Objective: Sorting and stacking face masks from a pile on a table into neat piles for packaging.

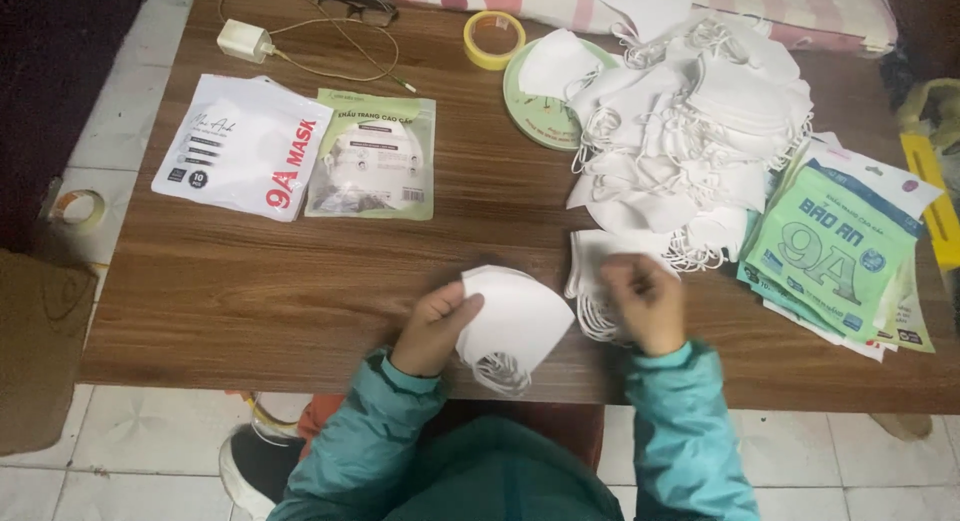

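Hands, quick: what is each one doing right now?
Left hand: closed on a small stack of white masks.
Right hand: fingers curled over another small mask stack on the table; grip cannot be told.

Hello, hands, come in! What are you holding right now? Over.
Left hand grips a stack of folded white masks. Right hand picks at a small mask stack beside it. Big mask pile and green packets sit close right.

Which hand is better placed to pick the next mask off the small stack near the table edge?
Probably the right hand: it already rests on the small stack of masks. The left hand is occupied, holding a folded white mask.
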